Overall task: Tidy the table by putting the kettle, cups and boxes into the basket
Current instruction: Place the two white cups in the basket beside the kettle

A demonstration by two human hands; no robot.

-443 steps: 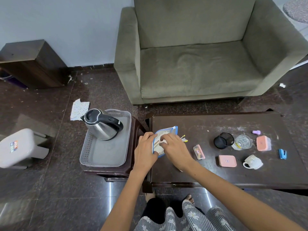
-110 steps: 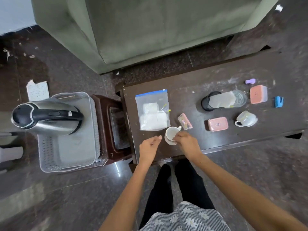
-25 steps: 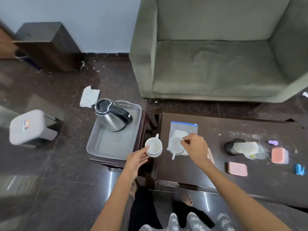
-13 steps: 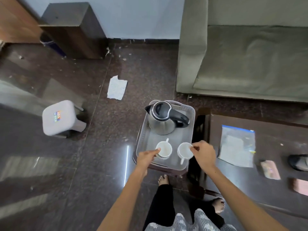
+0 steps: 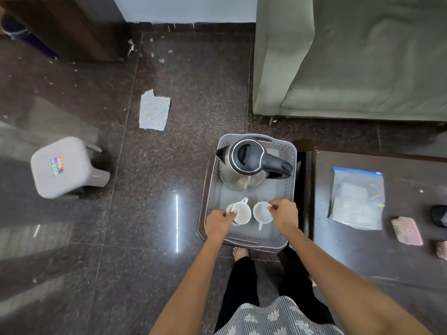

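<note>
The grey perforated basket (image 5: pixel 291 165) sits on a low dark stand left of the table. A steel kettle (image 5: pixel 246 165) with a black lid and handle stands in its far half. Two white cups are in the near half. My left hand (image 5: pixel 219 223) pinches the rim of the left cup (image 5: pixel 240 212), whose handle points away from me. My right hand (image 5: pixel 284 213) pinches the rim of the right cup (image 5: pixel 261 212), whose handle points toward me. Both cups are low in the basket. A pink box (image 5: pixel 407 230) lies on the dark table (image 5: pixel 362 257).
A blue-topped zip bag (image 5: pixel 356 197) lies on the table beside the basket. A black object (image 5: pixel 439 216) shows at the right edge. A green sofa (image 5: pixel 350 56) stands behind. On the floor are a grey stool (image 5: pixel 65 165) and a paper scrap (image 5: pixel 153 110).
Both hands have lowered the two cups deeper into the near half of the basket. The view has shifted left and down.
</note>
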